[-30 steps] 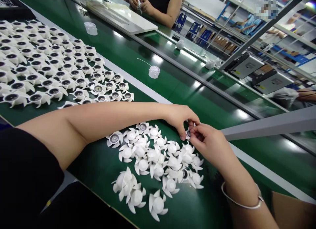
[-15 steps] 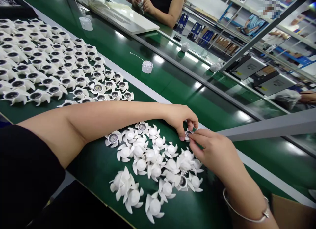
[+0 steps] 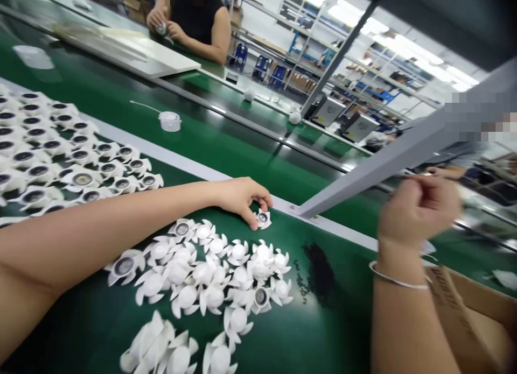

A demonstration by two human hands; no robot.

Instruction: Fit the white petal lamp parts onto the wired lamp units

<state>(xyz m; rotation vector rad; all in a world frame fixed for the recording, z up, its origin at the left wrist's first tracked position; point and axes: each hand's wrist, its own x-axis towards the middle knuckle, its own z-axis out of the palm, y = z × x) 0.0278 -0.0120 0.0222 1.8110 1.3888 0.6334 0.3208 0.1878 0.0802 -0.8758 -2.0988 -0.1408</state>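
Note:
Near the grey rail, my left hand (image 3: 244, 199) grips a small white fan blade wheel (image 3: 263, 218) by its edge, dark hub facing up. My right hand (image 3: 420, 207) is raised at the right, apart from the wheel and blurred. Its fingers are curled together, and what they hold, if anything, is hidden. Loose white fan wheels (image 3: 202, 272) lie heaped below my left forearm, most with the smooth dome up and a few with the hub up. A pile of tiny black parts (image 3: 319, 272) is spread on the green table between the heap and my right arm.
Rows of hub-up fan wheels (image 3: 38, 148) cover the left. A slanted grey post (image 3: 363, 164) rises from the rail (image 3: 194, 167). A cardboard box (image 3: 456, 309) stands at lower right. Beyond the rail sit a white round part (image 3: 169, 121) and a white board (image 3: 161, 64); a co-worker (image 3: 197, 29) sits behind.
My right hand has left the fan wheel and moved up to the right. My left hand still holds the wheel. The view has swung right, bringing the black pile and more of the box into sight.

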